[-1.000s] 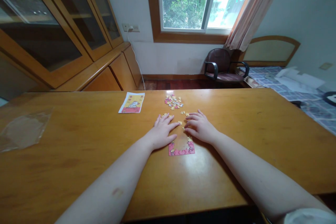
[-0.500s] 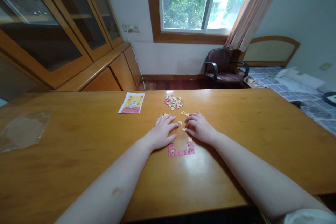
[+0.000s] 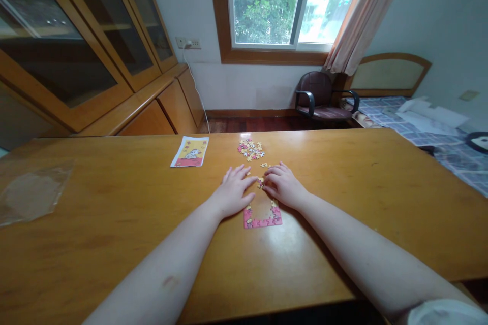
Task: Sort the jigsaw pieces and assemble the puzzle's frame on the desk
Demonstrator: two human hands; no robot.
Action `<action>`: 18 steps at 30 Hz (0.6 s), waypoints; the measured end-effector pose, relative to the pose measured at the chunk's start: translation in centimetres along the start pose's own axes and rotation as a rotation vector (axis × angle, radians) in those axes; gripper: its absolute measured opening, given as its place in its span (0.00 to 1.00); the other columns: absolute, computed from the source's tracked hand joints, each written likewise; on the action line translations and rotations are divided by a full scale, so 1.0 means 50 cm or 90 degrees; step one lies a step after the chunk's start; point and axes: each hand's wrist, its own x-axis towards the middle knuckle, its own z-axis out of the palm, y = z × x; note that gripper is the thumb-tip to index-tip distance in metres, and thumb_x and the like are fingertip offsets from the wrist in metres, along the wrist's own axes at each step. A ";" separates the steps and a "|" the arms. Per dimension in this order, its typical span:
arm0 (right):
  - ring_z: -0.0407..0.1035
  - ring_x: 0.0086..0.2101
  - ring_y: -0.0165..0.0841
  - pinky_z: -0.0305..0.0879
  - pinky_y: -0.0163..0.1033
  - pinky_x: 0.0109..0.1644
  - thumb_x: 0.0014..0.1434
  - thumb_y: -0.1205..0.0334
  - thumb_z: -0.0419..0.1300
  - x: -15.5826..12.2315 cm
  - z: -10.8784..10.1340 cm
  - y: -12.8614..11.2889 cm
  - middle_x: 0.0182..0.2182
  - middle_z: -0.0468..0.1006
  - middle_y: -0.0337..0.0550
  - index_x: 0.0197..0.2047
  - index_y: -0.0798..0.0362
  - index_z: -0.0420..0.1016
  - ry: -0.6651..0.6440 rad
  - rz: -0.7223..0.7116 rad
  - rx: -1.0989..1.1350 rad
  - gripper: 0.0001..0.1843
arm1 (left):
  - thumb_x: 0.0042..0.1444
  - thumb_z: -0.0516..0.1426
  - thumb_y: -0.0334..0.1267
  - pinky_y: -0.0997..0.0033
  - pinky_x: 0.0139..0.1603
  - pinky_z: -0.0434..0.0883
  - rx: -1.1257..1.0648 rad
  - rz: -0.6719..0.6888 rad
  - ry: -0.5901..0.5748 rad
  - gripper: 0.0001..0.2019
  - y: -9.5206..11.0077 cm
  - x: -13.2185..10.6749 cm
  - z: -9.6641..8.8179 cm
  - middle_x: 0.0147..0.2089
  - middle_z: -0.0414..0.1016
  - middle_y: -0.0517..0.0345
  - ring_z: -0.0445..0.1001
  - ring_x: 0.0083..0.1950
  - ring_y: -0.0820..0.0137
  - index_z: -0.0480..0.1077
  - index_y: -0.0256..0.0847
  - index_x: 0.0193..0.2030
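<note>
- Before us: a brown wooden desk [image 3: 114, 244].
- Our bare left hand [image 3: 233, 195] has fingers spread, released; our bare right hand [image 3: 285, 187] curls, grasping or not we cannot tell.
- Pink U-shaped puzzle border [image 3: 263, 223], nearer us.
- Multicoloured jigsaw heap [image 3: 251, 150], beyond.
- Small yellow-and-pink pieces [image 3: 261, 182], between our hands.

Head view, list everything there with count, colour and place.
Table: one, brown, foreground
Jigsaw border: one, mostly pink, table's middle
Loose pieces: many, yellow, pink, white, piled beyond border, others between
Picture sheet: one, yellow, pink, left of pieces
Plastic bag: one, clear, table's left
Cabinet: one, brown, left
Window: one, brown frame, top centre
Cord: one, white, left of window
Curtain: one, pink, window's right edge
Chair: one, dark red, below window
Bed: one, blue plaid cover, right
Folded material: count unclear, white, on bed
Left hand: one, spread, left of pieces
Right hand: one, curled, at pieces
Sleeve: one, white, lower right
</note>
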 end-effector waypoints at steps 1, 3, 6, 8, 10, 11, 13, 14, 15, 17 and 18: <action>0.67 0.46 0.37 0.49 0.56 0.63 0.57 0.58 0.61 0.001 0.001 0.001 0.41 0.76 0.44 0.35 0.49 0.75 0.000 0.001 0.000 0.05 | 0.56 0.55 0.46 0.43 0.69 0.42 0.002 -0.010 -0.004 0.25 -0.001 0.000 0.002 0.69 0.53 0.52 0.47 0.70 0.54 0.64 0.50 0.61; 0.67 0.46 0.37 0.49 0.56 0.63 0.58 0.57 0.61 0.001 0.001 0.003 0.40 0.76 0.44 0.35 0.49 0.76 0.003 0.003 0.000 0.06 | 0.56 0.55 0.47 0.42 0.69 0.41 0.005 -0.016 -0.015 0.25 -0.001 0.001 0.004 0.70 0.52 0.53 0.46 0.71 0.53 0.63 0.51 0.62; 0.67 0.44 0.37 0.49 0.56 0.62 0.58 0.57 0.61 0.000 0.000 0.004 0.39 0.76 0.44 0.35 0.49 0.76 0.008 0.000 0.002 0.06 | 0.56 0.54 0.47 0.43 0.69 0.41 0.008 -0.007 -0.019 0.24 -0.001 0.001 0.005 0.69 0.53 0.54 0.46 0.71 0.54 0.64 0.53 0.61; 0.68 0.44 0.36 0.50 0.55 0.62 0.58 0.57 0.61 0.000 -0.001 0.003 0.39 0.77 0.44 0.35 0.49 0.76 0.011 0.000 0.004 0.06 | 0.56 0.54 0.46 0.43 0.69 0.42 0.010 -0.004 -0.019 0.24 -0.001 0.001 0.004 0.69 0.54 0.53 0.46 0.71 0.54 0.65 0.52 0.60; 0.68 0.44 0.36 0.50 0.55 0.62 0.58 0.58 0.61 0.000 -0.003 0.001 0.39 0.77 0.44 0.35 0.50 0.76 0.010 0.002 0.004 0.05 | 0.56 0.54 0.46 0.44 0.69 0.43 0.008 -0.002 -0.026 0.24 0.000 0.001 0.003 0.69 0.54 0.52 0.46 0.71 0.54 0.65 0.51 0.61; 0.68 0.44 0.36 0.50 0.55 0.62 0.58 0.58 0.62 0.001 -0.004 0.001 0.39 0.77 0.43 0.35 0.50 0.76 0.009 0.003 0.003 0.05 | 0.56 0.55 0.46 0.44 0.69 0.43 0.006 0.000 -0.030 0.24 0.000 0.001 0.003 0.69 0.55 0.52 0.46 0.71 0.54 0.65 0.51 0.61; 0.68 0.44 0.36 0.50 0.55 0.62 0.58 0.59 0.62 0.001 -0.005 0.000 0.39 0.77 0.43 0.35 0.50 0.76 0.009 0.003 0.000 0.05 | 0.57 0.54 0.46 0.44 0.69 0.43 -0.001 0.004 -0.031 0.24 -0.001 0.001 0.004 0.69 0.54 0.52 0.46 0.71 0.54 0.64 0.51 0.61; 0.68 0.44 0.37 0.50 0.55 0.62 0.58 0.59 0.62 0.001 -0.006 0.000 0.39 0.77 0.43 0.35 0.49 0.76 0.010 0.001 -0.002 0.05 | 0.57 0.54 0.45 0.45 0.69 0.43 -0.004 0.005 -0.029 0.24 -0.001 0.001 0.005 0.69 0.54 0.53 0.46 0.71 0.55 0.64 0.51 0.61; 0.68 0.44 0.37 0.50 0.55 0.62 0.58 0.58 0.61 0.001 -0.006 0.000 0.39 0.77 0.43 0.35 0.49 0.76 0.011 0.000 -0.004 0.05 | 0.57 0.54 0.45 0.45 0.69 0.43 -0.006 0.006 -0.027 0.24 -0.001 0.001 0.005 0.69 0.54 0.53 0.46 0.71 0.55 0.64 0.51 0.61; 0.68 0.44 0.37 0.50 0.55 0.62 0.58 0.58 0.61 0.002 -0.005 0.001 0.39 0.77 0.43 0.35 0.49 0.76 0.013 -0.001 -0.008 0.05 | 0.57 0.55 0.46 0.45 0.69 0.43 -0.008 0.005 -0.026 0.25 -0.002 0.001 0.007 0.69 0.53 0.52 0.46 0.71 0.55 0.63 0.51 0.62; 0.68 0.44 0.37 0.50 0.55 0.62 0.58 0.58 0.61 0.002 -0.005 0.001 0.39 0.77 0.43 0.35 0.49 0.76 0.015 -0.001 -0.009 0.05 | 0.56 0.55 0.46 0.45 0.69 0.43 -0.008 0.004 -0.030 0.25 -0.002 0.001 0.007 0.69 0.53 0.52 0.46 0.71 0.55 0.63 0.50 0.62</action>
